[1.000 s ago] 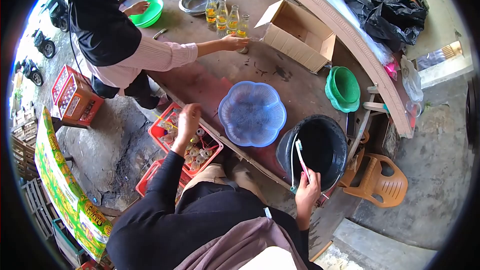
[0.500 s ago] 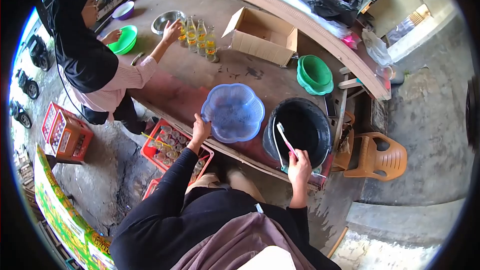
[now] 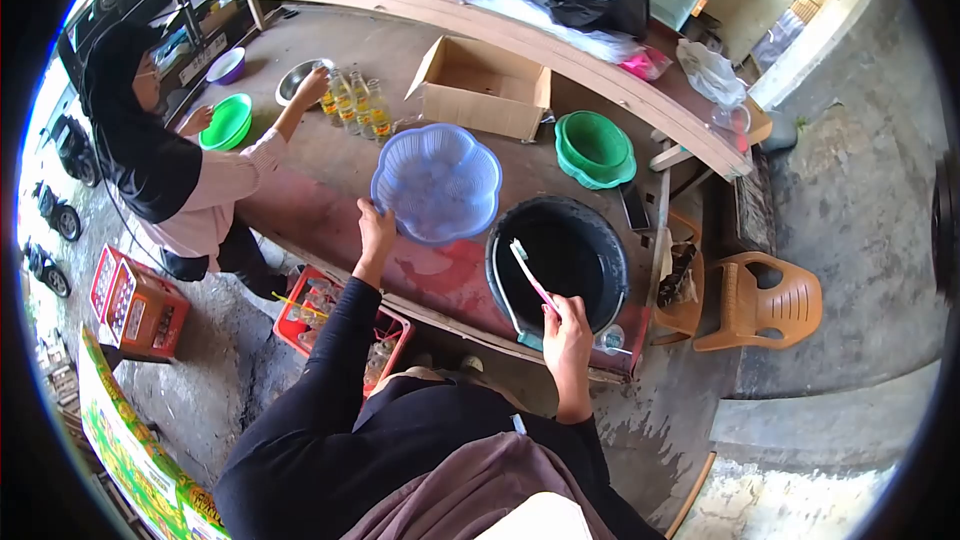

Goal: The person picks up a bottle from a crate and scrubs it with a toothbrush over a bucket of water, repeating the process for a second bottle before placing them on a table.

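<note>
My left hand grips the lower left rim of a scalloped blue plastic basket above the reddish table. Pinched in my right hand is a pink and white toothbrush, its bristle end pointing up and left over a black bucket. The bucket is at the table's right front corner, with dark contents that I cannot make out. A clear cup shows just right of my right hand.
At the left stands another person, one hand by several glass bottles. A cardboard box, green basins and a phone are on the table. Red crates sit below; a brown chair stands right.
The view has shifted, so table things appear in new places. The blue basket in my left hand is a little farther from the table's front edge. My right hand still holds the toothbrush.
</note>
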A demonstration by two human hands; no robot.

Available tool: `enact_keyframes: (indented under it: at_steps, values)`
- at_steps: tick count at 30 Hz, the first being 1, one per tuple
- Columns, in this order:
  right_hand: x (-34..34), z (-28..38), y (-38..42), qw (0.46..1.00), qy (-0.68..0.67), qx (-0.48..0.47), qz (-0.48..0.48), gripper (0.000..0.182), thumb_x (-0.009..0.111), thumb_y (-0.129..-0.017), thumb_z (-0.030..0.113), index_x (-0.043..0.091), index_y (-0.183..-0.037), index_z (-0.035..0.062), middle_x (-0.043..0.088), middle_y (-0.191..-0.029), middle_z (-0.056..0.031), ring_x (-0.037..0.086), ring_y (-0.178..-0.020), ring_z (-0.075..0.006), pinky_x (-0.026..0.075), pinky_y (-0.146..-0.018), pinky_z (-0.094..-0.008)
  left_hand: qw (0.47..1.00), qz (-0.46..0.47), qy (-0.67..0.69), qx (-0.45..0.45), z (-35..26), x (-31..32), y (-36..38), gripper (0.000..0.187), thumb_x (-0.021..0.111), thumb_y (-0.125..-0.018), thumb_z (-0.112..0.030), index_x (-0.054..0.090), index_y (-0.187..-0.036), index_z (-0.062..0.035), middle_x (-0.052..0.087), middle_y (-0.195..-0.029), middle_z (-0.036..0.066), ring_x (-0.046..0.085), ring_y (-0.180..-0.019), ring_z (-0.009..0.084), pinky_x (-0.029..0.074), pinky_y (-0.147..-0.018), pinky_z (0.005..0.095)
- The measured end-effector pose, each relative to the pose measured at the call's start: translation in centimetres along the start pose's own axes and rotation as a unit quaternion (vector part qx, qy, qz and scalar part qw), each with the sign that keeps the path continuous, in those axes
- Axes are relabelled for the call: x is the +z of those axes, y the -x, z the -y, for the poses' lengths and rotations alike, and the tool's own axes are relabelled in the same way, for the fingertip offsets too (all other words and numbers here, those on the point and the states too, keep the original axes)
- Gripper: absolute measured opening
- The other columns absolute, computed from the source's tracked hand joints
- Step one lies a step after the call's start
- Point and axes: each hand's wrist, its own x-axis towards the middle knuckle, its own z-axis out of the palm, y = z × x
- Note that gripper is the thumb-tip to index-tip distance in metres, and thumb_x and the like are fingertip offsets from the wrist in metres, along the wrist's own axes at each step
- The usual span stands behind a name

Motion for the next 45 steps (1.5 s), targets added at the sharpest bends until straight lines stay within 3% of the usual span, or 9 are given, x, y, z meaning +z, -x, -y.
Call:
enact_keyframes:
  at_steps: [7,10,13,24,27,32,37,42,45]
  values:
    - [-1.3,-3.4,-0.8,0.999,0.016,-0.021,-0.044,0.019,0.062,-0.089,0.011,0.062,-0.108,0.0108,0.056,-0.092,-0.009,0.063,-0.078,-0.031,0.049,-0.063,-0.0418,0.998,0.007,-0.017,0.058,-7.7,6.8,-3.7,0.046,0.062,-0.083,-0.013,0.037,-0.118,0.0037,0.06,-0.1,0.036,0.064,-0.09,0.047,0.054,-0.075,0.0498]
    - [-1.0,-3.9,-0.6,0.999,-0.036,-0.017,-0.028,0.019,0.064,-0.086,0.011,0.065,-0.105,0.0105,0.057,-0.091,-0.0086,0.063,-0.076,-0.0307,0.049,-0.062,-0.0408,0.997,0.041,0.031,0.061,-12.9,10.7,-4.3,0.041,0.061,-0.085,-0.011,0.037,-0.114,0.0044,0.062,-0.094,0.032,0.069,-0.074,0.0389,0.059,-0.054,0.0417]
    - [-1.0,-4.3,-0.5,1.0,-0.012,-0.015,0.006,0.02,0.065,-0.086,0.015,0.066,-0.105,0.0122,0.058,-0.091,-0.0075,0.063,-0.076,-0.0303,0.049,-0.062,-0.0398,0.991,0.119,0.034,0.055,-16.0,15.4,-5.6,0.039,0.06,-0.084,-0.01,0.036,-0.111,0.0058,0.063,-0.09,0.031,0.068,-0.062,0.0364,0.058,-0.053,0.0408]
    - [-0.5,-4.8,-0.8,1.0,0.007,-0.029,0.01,0.02,0.065,-0.085,0.014,0.063,-0.105,0.0121,0.058,-0.086,-0.0068,0.063,-0.074,-0.0269,0.049,-0.06,-0.0374,0.972,0.212,0.098,-0.014,-21.8,32.8,-5.8,0.044,0.058,-0.078,-0.001,0.03,-0.111,0.0074,0.059,-0.102,0.035,0.07,-0.069,0.0389,0.062,-0.052,0.0409]
    - [-0.4,-5.0,-0.8,1.0,0.006,-0.021,0.022,0.019,0.065,-0.086,0.015,0.065,-0.105,0.0119,0.058,-0.086,-0.0056,0.064,-0.074,-0.0258,0.049,-0.06,-0.0369,0.96,0.238,0.131,-0.063,-22.0,35.5,-5.3,0.064,0.07,-0.076,-0.01,0.027,-0.12,0.0101,0.054,-0.116,0.031,0.067,-0.094,0.0378,0.063,-0.057,0.0422]
    - [-0.7,-4.6,-1.1,0.999,0.021,-0.016,0.043,0.019,0.065,-0.086,0.015,0.066,-0.105,0.0119,0.06,-0.087,-0.0054,0.064,-0.073,-0.0259,0.049,-0.059,-0.0365,0.944,0.312,0.076,-0.08,-20.6,35.9,-5.2,0.068,0.073,-0.077,-0.018,0.034,-0.126,0.0102,0.058,-0.116,0.026,0.07,-0.088,0.0322,0.063,-0.061,0.0402]
    - [-0.5,-4.8,-1.2,0.998,0.031,-0.03,0.051,0.017,0.065,-0.086,0.015,0.066,-0.103,0.0118,0.059,-0.086,-0.0061,0.063,-0.075,-0.027,0.049,-0.06,-0.0384,0.911,0.405,0.082,0.003,-18.1,29.0,-7.2,0.041,0.068,-0.081,-0.022,0.053,-0.111,0.0012,0.067,-0.084,0.018,0.07,-0.066,0.0272,0.06,-0.053,0.0385]
    - [-1.2,-4.3,-1.6,0.994,0.022,-0.002,0.111,0.019,0.063,-0.087,0.014,0.067,-0.105,0.0105,0.06,-0.091,-0.0091,0.063,-0.079,-0.0314,0.048,-0.065,-0.0408,0.86,0.496,0.119,-0.026,-11.9,13.0,-8.1,0.03,0.06,-0.094,-0.019,0.056,-0.117,-0.0015,0.062,-0.106,0.009,0.067,-0.087,0.0197,0.059,-0.072,0.0352]
    - [-1.4,-3.8,-2.0,0.988,0.037,0.023,0.145,0.019,0.062,-0.088,0.013,0.066,-0.105,0.0087,0.059,-0.092,-0.0105,0.063,-0.081,-0.0325,0.048,-0.066,-0.0417,0.886,0.435,0.143,-0.065,-6.5,1.5,-6.9,0.03,0.06,-0.095,-0.022,0.057,-0.118,-0.0033,0.064,-0.109,0.009,0.066,-0.09,0.0192,0.058,-0.075,0.0338]
